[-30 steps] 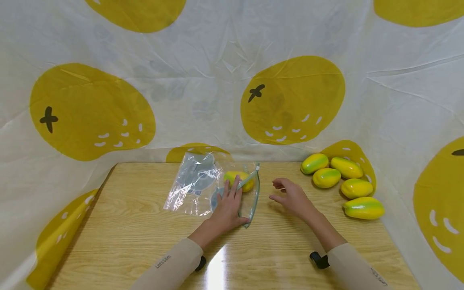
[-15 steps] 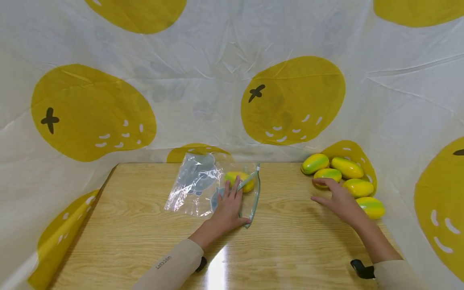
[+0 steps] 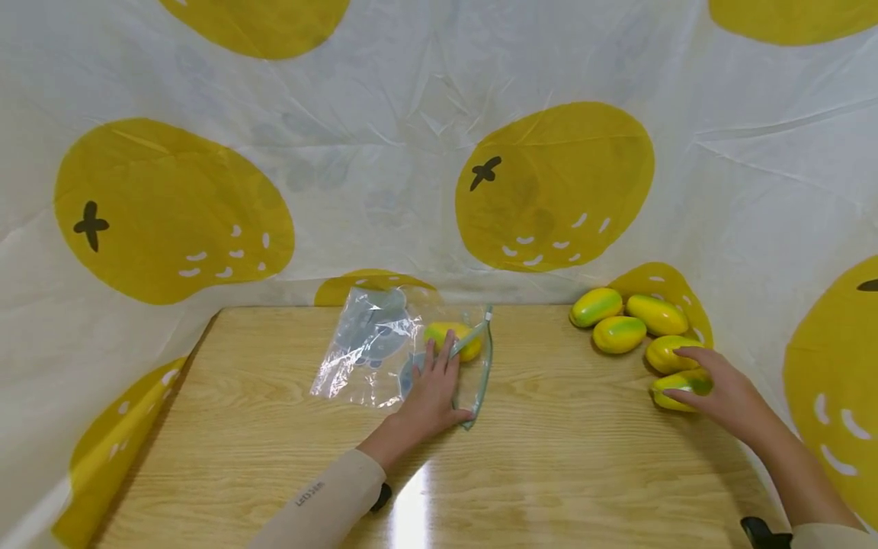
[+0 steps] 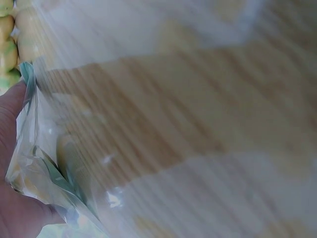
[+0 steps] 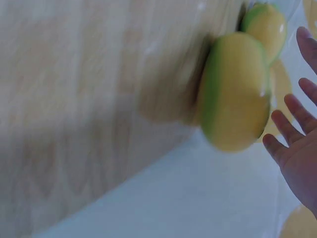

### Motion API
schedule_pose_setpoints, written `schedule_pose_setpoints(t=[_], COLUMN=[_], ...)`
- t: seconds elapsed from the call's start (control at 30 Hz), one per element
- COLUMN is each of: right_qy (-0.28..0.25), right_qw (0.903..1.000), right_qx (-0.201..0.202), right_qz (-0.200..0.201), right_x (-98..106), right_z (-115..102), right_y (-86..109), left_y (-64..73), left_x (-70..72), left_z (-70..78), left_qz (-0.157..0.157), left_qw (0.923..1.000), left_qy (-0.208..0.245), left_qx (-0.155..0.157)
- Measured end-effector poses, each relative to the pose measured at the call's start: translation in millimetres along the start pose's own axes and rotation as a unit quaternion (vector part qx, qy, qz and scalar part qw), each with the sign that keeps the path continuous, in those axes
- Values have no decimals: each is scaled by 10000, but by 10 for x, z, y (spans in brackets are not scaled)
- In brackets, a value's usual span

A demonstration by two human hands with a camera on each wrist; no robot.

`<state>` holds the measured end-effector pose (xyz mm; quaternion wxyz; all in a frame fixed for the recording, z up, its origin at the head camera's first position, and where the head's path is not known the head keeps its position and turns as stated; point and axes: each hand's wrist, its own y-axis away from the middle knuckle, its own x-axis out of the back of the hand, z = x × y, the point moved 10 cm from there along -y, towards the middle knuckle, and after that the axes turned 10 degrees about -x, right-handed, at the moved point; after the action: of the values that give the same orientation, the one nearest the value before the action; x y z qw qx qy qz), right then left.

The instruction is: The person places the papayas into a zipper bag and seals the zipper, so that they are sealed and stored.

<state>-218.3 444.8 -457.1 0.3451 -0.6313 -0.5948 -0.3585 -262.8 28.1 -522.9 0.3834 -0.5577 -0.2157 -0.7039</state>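
A clear zip bag (image 3: 373,374) with grey-blue printed figures lies flat at the table's centre. Inside it, near the mouth, is one yellow-green papaya (image 3: 470,349). My left hand (image 3: 428,396) rests on the bag's mouth, its fingers spread over the fruit and its thumb at the lower edge; the left wrist view shows the mouth gaping there. On the right, my right hand (image 3: 732,393) hovers by the nearest loose papaya (image 3: 677,390), partly covering it. In the right wrist view its fingers (image 5: 292,111) are spread, with a visible gap to that papaya.
Several more papayas, including a front-left one (image 3: 619,335) and a back one (image 3: 656,315), sit in the table's far right corner against the patterned curtain (image 3: 384,206). The wooden table (image 3: 549,457) has curtain along its left, back and right edges.
My right hand has moved from beside the bag's mouth rightward across the table to the nearest loose papaya. The left hand and the bag have stayed in place.
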Motion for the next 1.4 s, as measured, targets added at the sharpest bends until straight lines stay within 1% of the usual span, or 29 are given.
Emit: schedule_pose_setpoints(t=[0.2, 0.4, 0.53, 0.67, 0.8, 0.9, 1.07, 1.13, 1.23, 1.4], right_qy=[9, 89, 20, 42, 204, 254, 177, 153, 177, 149], right_qw=[10000, 9999, 9998, 9987, 9971, 9972, 9982, 9981, 9968, 9978], right_qx=[-36, 64, 111, 330, 464, 434, 285, 314, 466, 415], right_qz=[3, 128, 180, 395, 564, 557, 490, 517, 621, 497], right_x=[-14, -52, -87, -114, -133, -134, -156, -167, -169, -188], right_z=[250, 358, 408, 440, 430, 415, 450, 463, 467, 480], right_y=[65, 85, 109, 146, 182, 192, 229, 244, 251, 233], left_y=[-3, -3, -3, 2, 6, 6, 10, 12, 9, -1], left_x=[0, -8, -6, -11, -9, -4, -15, -22, -25, -18], left_z=[-10, -17, -13, -12, -16, -18, -22, -23, -23, -21], left_qz=[3, 40, 60, 75, 86, 92, 72, 53, 53, 70], left_qw=[10000, 9999, 9999, 9999, 9999, 9999, 10000, 10000, 10000, 9999], left_qy=[-90, -68, -51, -19, -11, 7, 17, 0, -36, -55], left_qx=[-39, -68, -68, -76, -67, -58, -56, -54, -61, -50])
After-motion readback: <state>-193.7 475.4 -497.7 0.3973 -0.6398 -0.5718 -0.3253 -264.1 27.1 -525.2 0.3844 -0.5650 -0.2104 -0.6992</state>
